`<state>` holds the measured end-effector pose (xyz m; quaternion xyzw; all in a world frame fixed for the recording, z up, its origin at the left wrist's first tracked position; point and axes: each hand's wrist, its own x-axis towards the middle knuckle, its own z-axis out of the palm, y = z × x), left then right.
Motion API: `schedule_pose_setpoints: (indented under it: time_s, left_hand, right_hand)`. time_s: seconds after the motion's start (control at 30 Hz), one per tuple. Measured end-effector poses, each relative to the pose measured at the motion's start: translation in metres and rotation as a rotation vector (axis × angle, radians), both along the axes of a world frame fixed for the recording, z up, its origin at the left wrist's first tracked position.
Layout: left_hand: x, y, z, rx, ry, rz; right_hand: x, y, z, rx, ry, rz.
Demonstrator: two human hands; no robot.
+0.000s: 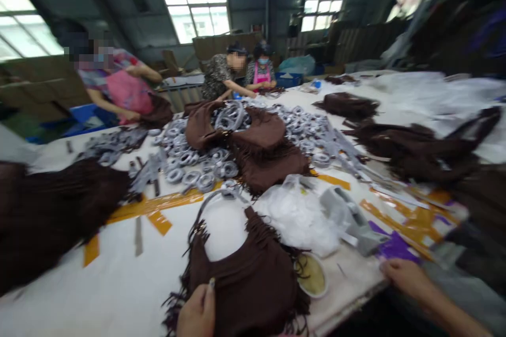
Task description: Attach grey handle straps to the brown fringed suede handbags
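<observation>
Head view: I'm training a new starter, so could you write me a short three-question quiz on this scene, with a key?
1. Which thing does the person's left hand touch?
a) a grey coil
b) the brown fringed bag
c) a blue crate
2. True or false: in the picture, the round container is to the left of that bag.
3. Fill in the colour: the crumpled item just beyond the person's right hand is ____.

Key: 1 b; 2 false, it shows at the bag's right side; 3 purple.
</observation>
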<state>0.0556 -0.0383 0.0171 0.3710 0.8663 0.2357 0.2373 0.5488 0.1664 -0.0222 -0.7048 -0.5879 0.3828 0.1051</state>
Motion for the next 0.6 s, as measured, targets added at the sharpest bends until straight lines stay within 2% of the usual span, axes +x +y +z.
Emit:
schedule_pose_setpoints:
  time_s: [0.07, 0.1, 0.2, 0.27, 0.3, 0.37, 0.47, 0.6]
  left_hand:
    - [0.007, -0.004, 0.001, 0.088, 0.175, -0.045]
    - [0.01, -0.006, 0.0, 0.116, 0.232, -0.076]
    - [0.016, -0.012, -0.007, 0.152, 0.376, -0.131]
    - [0.019, -0.018, -0.012, 0.153, 0.445, -0.15]
    - [0.02, -0.021, -0.014, 0.151, 0.469, -0.158]
    - [0.02, -0.026, -0.018, 0.149, 0.492, -0.167]
    - [0.02, -0.03, -0.023, 0.161, 0.503, -0.17]
    - [0.019, -0.031, -0.025, 0.157, 0.545, -0.164]
  right_hand:
    - [-0.048, -0.015, -0.001, -0.171, 0.12, 0.201]
    - [-0.079, -0.024, 0.004, -0.24, 0.179, 0.256]
    - [-0.193, -0.052, 0.037, -0.359, 0.465, 0.479]
    - [-0.268, -0.068, 0.061, -0.431, 0.572, 0.617]
    - [-0.301, -0.073, 0.07, -0.473, 0.612, 0.66]
    - [-0.353, -0.078, 0.077, -0.56, 0.636, 0.646]
    - [-0.395, -0.079, 0.069, -0.649, 0.568, 0.65]
    - [-0.411, -0.08, 0.051, -0.683, 0.456, 0.689]
